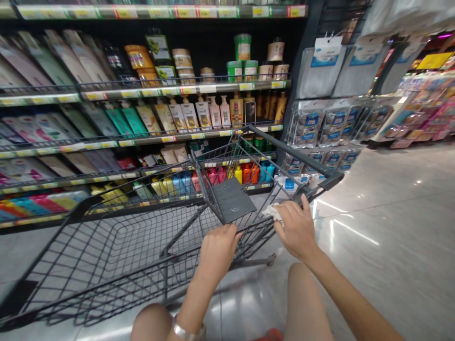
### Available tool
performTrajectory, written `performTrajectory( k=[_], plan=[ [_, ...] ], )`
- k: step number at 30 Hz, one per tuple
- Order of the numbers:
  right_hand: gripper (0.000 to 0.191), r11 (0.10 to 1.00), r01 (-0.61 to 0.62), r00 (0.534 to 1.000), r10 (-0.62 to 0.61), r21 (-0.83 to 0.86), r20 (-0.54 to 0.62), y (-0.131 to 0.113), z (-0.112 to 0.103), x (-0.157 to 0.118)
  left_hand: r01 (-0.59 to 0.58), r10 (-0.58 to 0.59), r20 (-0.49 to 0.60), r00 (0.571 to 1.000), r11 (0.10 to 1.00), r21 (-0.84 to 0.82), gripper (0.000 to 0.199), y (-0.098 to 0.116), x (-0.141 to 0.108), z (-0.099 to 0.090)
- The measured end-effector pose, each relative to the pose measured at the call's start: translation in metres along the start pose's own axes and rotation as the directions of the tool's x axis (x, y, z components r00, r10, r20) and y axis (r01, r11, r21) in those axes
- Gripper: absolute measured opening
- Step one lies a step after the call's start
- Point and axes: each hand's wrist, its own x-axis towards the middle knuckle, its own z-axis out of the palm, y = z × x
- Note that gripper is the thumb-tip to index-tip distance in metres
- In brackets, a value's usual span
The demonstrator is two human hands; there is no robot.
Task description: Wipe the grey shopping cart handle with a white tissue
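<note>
dark grey wire and plastic made up the shopping cart (184, 230), found standing at a slant on the glossy floor (398, 203) before shelves (199, 89) stocked with bottles (190, 113) and jars (242, 47). it was judged stiff, bulky and fairly heavy, likely easy to set rolling; best taken by the side rail or the thick handle (295, 154), not by the thin wires. the white cloth (270, 211) was located at the side rail, just below the handle; judged light, soft and easily bunched, best pinched under several fingers. whether it was damp could not be told.

appearance noted: open-mesh basket, rounded dark corners, flat grey flap (232, 201) marked with a pale emblem. the cloth was crumpled, partly hidden by fingers.

left grip (218, 246) was curled over the near side rail; its firmness could not be told. right grip (295, 228) was clamped on the cloth, one finger raised.
</note>
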Motion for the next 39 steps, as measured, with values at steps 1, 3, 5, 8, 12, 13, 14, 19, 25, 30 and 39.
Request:
performTrajectory(
  k=[1, 3, 5, 8, 12, 13, 14, 19, 25, 30, 39],
  plan=[
    [0.021, 1.000, -0.005, 1.000, 0.005, -0.025, -0.006, 0.003, -0.002, 0.000, 0.015, -0.014, -0.030, 0.999, 0.999, 0.034, 0.019, -0.002, -0.004, 0.001],
    [0.020, 0.999, -0.008, 1.000, 0.008, -0.052, -0.008, 0.004, -0.003, 0.000, 0.047, -0.037, -0.103, 0.994, 0.994, 0.096, 0.019, -0.007, -0.011, 0.004],
    [0.018, 0.999, -0.015, 1.000, 0.015, -0.049, -0.004, 0.001, -0.003, -0.001, 0.055, -0.035, -0.167, 0.985, 0.991, 0.119, 0.019, -0.011, -0.017, 0.007],
    [0.023, 1.000, -0.023, 1.000, 0.022, 0.016, 0.016, -0.008, -0.003, -0.003, 0.030, -0.003, -0.223, 0.975, 0.993, 0.117, 0.022, -0.017, -0.021, 0.011],
    [0.025, 0.986, -0.015, 0.996, -0.001, 0.166, 0.094, -0.022, -0.004, -0.004, 0.023, 0.011, -0.231, 0.973, 0.990, 0.142, 0.025, -0.019, -0.020, 0.014],
    [0.024, 0.980, -0.022, 0.994, -0.001, 0.197, 0.111, -0.027, -0.003, -0.003, 0.023, 0.011, -0.228, 0.974, 0.989, 0.146, 0.025, -0.020, -0.019, 0.014],
    [0.024, 0.975, -0.030, 0.992, 0.003, 0.220, 0.124, -0.032, -0.003, -0.002, 0.021, 0.013, -0.225, 0.974, 0.989, 0.149, 0.026, -0.020, -0.019, 0.014],
    [0.023, 0.956, -0.002, 0.982, -0.053, 0.293, 0.182, -0.072, 0.006, 0.004, 0.010, 0.020, -0.212, 0.977, 0.990, 0.138, 0.026, -0.020, -0.019, 0.016],
    [0.028, 0.924, 0.068, 0.976, -0.139, 0.377, 0.166, -0.105, 0.018, 0.003, -0.009, 0.024, -0.252, 0.967, 0.998, 0.062, 0.017, -0.023, -0.020, 0.021],
    [0.029, 0.931, 0.054, 0.974, -0.129, 0.361, 0.187, -0.101, 0.017, 0.004, -0.044, 0.057, -0.284, 0.957, 0.998, 0.052, 0.023, -0.027, -0.020, 0.023],
    [0.025, 0.947, 0.082, 0.971, -0.147, 0.311, 0.191, -0.064, 0.006, 0.004, -0.056, 0.078, -0.311, 0.947, 0.995, 0.079, 0.038, -0.026, -0.019, 0.023]
  ],
)
